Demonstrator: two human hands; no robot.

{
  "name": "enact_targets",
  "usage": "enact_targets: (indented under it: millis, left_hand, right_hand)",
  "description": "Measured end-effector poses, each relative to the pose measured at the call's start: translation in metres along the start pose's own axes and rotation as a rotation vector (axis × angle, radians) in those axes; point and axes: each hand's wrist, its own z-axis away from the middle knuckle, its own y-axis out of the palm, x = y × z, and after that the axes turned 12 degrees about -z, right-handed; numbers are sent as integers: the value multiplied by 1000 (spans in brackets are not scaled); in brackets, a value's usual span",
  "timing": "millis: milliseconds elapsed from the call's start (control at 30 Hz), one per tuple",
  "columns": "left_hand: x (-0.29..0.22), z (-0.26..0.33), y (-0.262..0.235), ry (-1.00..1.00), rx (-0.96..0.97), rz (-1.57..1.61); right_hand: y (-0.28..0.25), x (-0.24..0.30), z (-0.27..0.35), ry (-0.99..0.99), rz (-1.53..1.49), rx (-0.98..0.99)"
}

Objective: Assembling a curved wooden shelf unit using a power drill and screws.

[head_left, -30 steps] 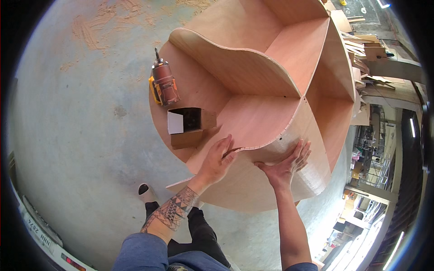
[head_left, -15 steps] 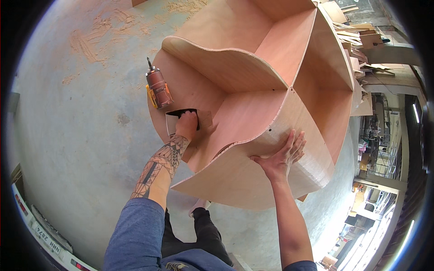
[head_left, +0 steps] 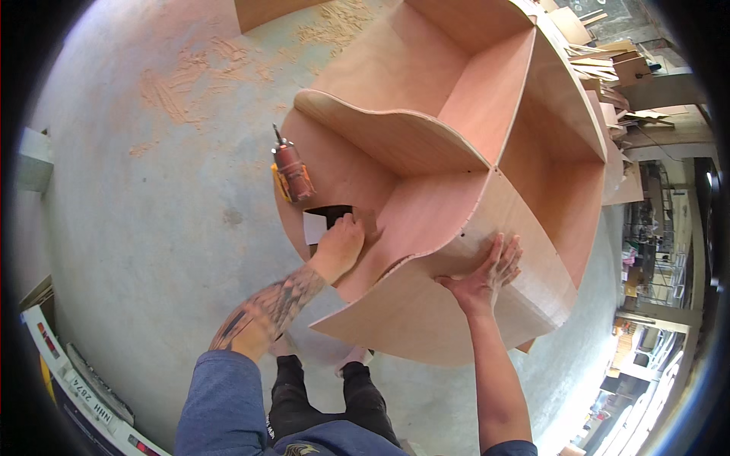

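Note:
My left hand (head_left: pixel 341 245) is at the near side of a small open cardboard box (head_left: pixel 314 228), its fingers curled together; whatever they hold is hidden. The box has a dark interior and raised flaps. It rests on the lower panel of a curved plywood unit (head_left: pixel 426 196) divided into compartments. Flat on the unit's near outer panel lies my right hand (head_left: pixel 487 277), fingers spread, holding nothing. Beyond the box, a cordless drill (head_left: pixel 293 171) with a reddish-brown body, yellow parts and a bit in its chuck lies on the same panel.
Wood shavings (head_left: pixel 179 87) are scattered over the concrete floor (head_left: pixel 190 251). Offcuts of wood (head_left: pixel 597 64) are piled at the far right. A vehicle's white rear end (head_left: pixel 72 372) stands at the lower left, and another wooden panel (head_left: pixel 266 11) at the top.
My left hand has drawn back from inside the box to its near edge. My right hand stays on the panel. The whole view has shifted slightly.

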Motion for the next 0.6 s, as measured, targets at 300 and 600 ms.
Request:
enact_targets:
  millis: [300, 600]
  left_hand:
    - [199, -77, -158, -652, -695, 795]
    - [214, -114, -144, -686, -195, 985]
  right_hand:
    - [2, 8, 2, 22, 13, 17]
    - [-5, -3, -1, 3, 8, 2]
